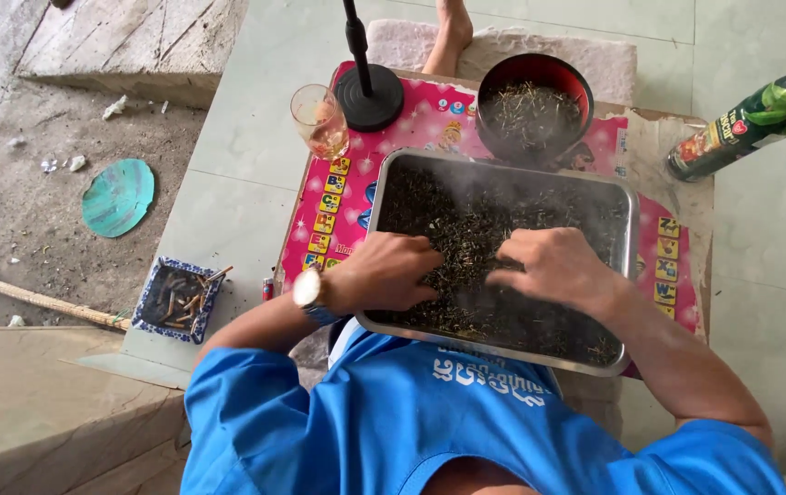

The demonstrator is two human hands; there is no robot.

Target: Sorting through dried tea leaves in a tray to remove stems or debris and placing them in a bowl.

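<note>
Both hands down in steel tray, tray sitting on pink mat atop low bench. Left hand curled, fingers bunched together, pressing into dark dried leaves. Right hand same, knuckles up, fingers tucked in leaf pile; whether gripping a clump, cannot tell. Hands near each other, not touching. Behind tray: red bowl holding more leaves, glass, black stand. Green bottle at bench's right edge.
</note>
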